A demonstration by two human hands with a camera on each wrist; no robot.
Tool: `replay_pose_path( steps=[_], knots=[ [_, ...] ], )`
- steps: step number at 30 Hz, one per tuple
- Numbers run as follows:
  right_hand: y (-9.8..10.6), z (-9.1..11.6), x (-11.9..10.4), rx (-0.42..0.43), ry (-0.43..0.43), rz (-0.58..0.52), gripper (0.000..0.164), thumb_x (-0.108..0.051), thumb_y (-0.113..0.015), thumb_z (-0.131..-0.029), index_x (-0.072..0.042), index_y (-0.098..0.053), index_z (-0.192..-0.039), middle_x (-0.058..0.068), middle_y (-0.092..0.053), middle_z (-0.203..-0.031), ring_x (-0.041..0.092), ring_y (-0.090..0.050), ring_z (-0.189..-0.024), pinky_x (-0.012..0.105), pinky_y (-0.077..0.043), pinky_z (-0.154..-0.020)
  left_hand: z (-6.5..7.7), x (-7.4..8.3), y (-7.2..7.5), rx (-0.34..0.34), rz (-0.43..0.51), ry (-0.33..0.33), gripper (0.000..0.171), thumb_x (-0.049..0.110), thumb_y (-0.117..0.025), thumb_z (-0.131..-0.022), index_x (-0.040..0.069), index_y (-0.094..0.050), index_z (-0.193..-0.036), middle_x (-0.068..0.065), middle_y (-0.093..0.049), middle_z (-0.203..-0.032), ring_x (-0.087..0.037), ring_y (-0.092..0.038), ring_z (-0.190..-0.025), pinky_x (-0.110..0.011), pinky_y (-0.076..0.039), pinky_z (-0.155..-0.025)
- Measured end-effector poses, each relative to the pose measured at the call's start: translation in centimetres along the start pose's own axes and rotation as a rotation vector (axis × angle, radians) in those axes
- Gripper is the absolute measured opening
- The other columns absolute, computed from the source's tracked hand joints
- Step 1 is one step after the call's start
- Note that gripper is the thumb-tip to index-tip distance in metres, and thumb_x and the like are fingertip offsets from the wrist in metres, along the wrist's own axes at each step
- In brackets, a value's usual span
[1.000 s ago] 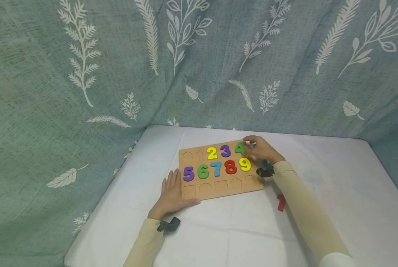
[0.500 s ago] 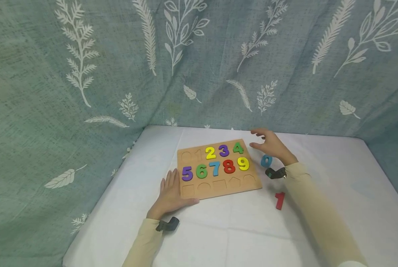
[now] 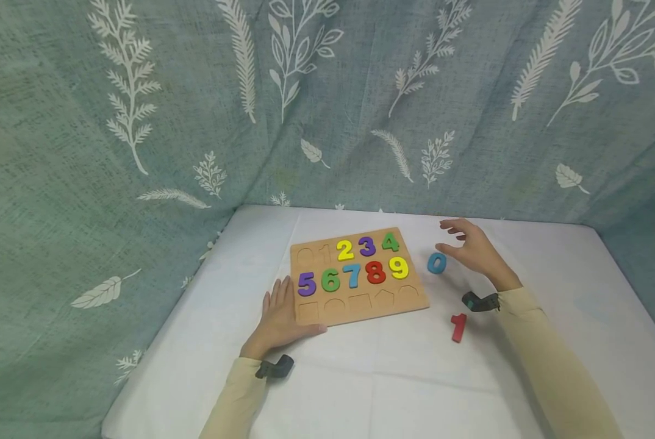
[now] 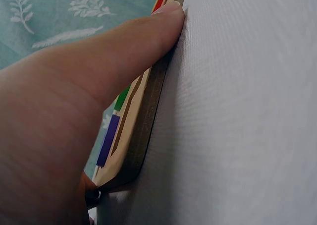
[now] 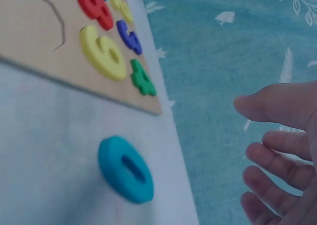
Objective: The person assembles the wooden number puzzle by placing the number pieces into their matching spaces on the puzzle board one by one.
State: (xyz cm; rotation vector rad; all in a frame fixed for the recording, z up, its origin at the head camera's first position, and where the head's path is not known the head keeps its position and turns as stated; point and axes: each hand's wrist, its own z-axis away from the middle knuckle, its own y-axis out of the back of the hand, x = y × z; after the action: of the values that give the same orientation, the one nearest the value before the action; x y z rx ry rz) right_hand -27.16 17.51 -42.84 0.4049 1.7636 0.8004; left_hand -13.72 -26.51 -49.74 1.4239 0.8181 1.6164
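A wooden number puzzle board [image 3: 338, 313] lies on the white cloth, with the numbers 2 to 9 seated in it. Its recesses for 0 and 1 show bare wood. My left hand [image 3: 278, 323] rests at the board's near left corner, fingers straight along the side and thumb along the front edge; in the left wrist view the thumb [image 4: 133, 44] touches that edge. My right hand [image 3: 472, 249] hovers beyond the board's right side, fingers loosely bent and holding nothing. Just left of it lies the blue number 0 [image 3: 429, 266]. A red number 1 [image 3: 458, 329] lies nearer to me.
White cloth [image 3: 393, 384] covers the table. A green-blue curtain with white leaf prints [image 3: 360, 122] hangs behind the table and along its left side. Dark wrist cameras [image 3: 481, 302] sit on both wrists.
My right hand has left the green 4 and moved right, past the blue 0, which now shows fully. The red 1 is uncovered too. My left hand stays at the board.
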Motion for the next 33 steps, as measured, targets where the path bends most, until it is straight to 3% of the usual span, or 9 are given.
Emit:
replay_pose_path(
  steps=[15, 26, 33],
  knots=[
    [-1.0, 2.7, 2.5, 0.009, -0.082, -0.03, 0.062, -0.018, -0.074, -0.095, 0.007, -0.05, -0.146, 0.031, -0.056, -0.142, 0.048, -0.053, -0.129, 0.063, -0.046, -0.11, 0.1, 0.0, -0.1, -0.009, 0.0, 0.005, 0.148, 0.08, -0.078, -0.067, 0.007, 0.004, -0.166, -0.015, 0.004, -0.176, -0.037, 0.012, -0.163, -0.061, 0.008, -0.131],
    [-2.6, 2.7, 3.2, -0.051, -0.216, 0.049, 0.067, -0.026, -0.075, -0.093, 0.006, -0.049, -0.147, 0.03, -0.055, -0.144, 0.048, -0.052, -0.133, 0.061, -0.05, -0.106, -0.1, -0.3, -0.2, 0.004, 0.005, -0.011, 0.148, 0.082, -0.077, -0.067, 0.008, 0.004, -0.167, -0.015, 0.004, -0.176, -0.037, 0.012, -0.163, -0.062, 0.007, -0.131],
    [-3.3, 2.6, 3.0, -0.062, -0.227, 0.057, 0.071, -0.025, -0.08, -0.089, 0.009, -0.05, -0.145, 0.032, -0.06, -0.138, 0.048, -0.055, -0.129, 0.061, -0.05, -0.108, -0.2, -0.3, -0.3, 0.012, 0.009, -0.009, 0.148, 0.081, -0.077, -0.067, 0.007, 0.004, -0.167, -0.015, 0.003, -0.176, -0.038, 0.011, -0.163, -0.063, 0.007, -0.131]
  ],
)
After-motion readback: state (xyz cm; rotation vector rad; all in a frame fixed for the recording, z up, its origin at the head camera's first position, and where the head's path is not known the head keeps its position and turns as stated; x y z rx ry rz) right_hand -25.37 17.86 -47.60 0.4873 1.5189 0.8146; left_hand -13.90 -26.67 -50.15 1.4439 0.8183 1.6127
